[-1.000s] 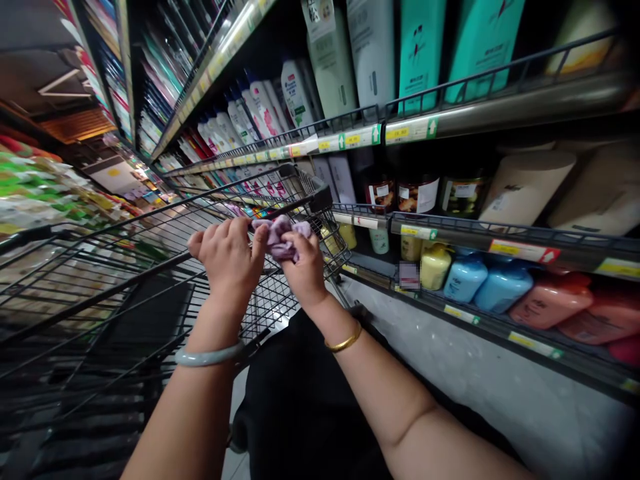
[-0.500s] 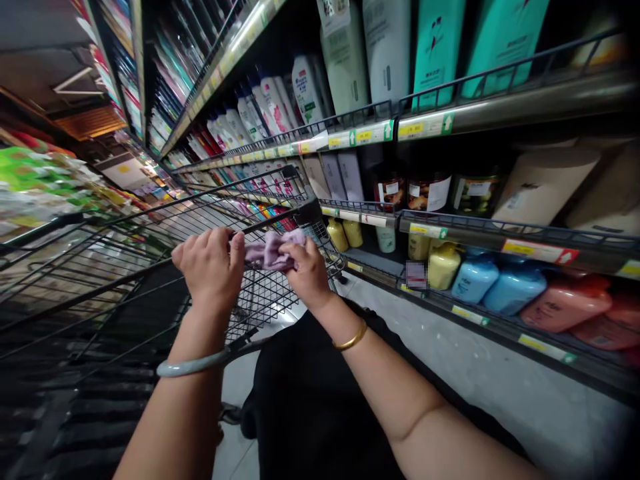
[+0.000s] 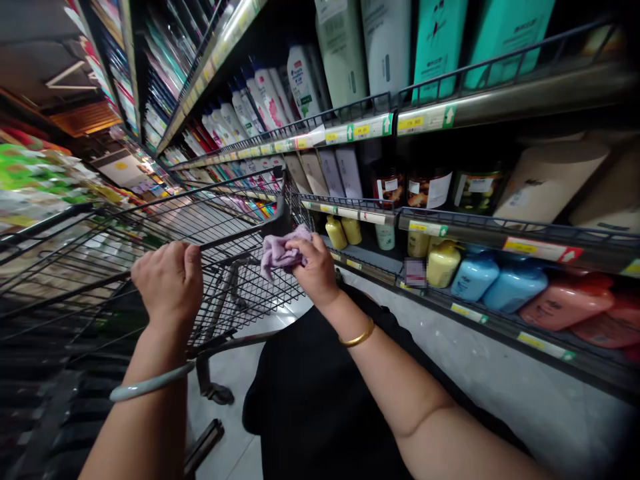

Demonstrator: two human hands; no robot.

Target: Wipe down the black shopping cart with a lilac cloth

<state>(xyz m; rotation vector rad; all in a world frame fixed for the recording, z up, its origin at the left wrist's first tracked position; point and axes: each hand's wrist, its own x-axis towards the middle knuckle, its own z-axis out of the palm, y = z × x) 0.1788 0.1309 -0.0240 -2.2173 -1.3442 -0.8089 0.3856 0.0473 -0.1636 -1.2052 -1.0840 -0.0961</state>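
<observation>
My left hand (image 3: pixel 169 280) is wrapped around the handle bar of a black wire shopping cart (image 3: pixel 240 233), with a pale bangle on that wrist. A crumpled lilac cloth (image 3: pixel 281 252) is pinched in my right hand (image 3: pixel 316 272), close to the cart's right corner. Part of the cloth hangs loose to the left of my fingers. A gold bangle circles my right wrist. The cart's basket looks bare through the wires near my hands. My left palm and fingertips are hidden from view.
On the right, shelves (image 3: pixel 367 128) run down the aisle with shampoo bottles (image 3: pixel 303 80), jars (image 3: pixel 429 191) and blue pump bottles (image 3: pixel 475 277). Green packages (image 3: pixel 30 170) stand at the far left. Grey floor tiles (image 3: pixel 450 347) show between me and the shelves. A cart wheel (image 3: pixel 219 393) rests below.
My left hand and the cart have swung to the left, away from my right hand. The cloth has bunched up and hangs lower at its left end.
</observation>
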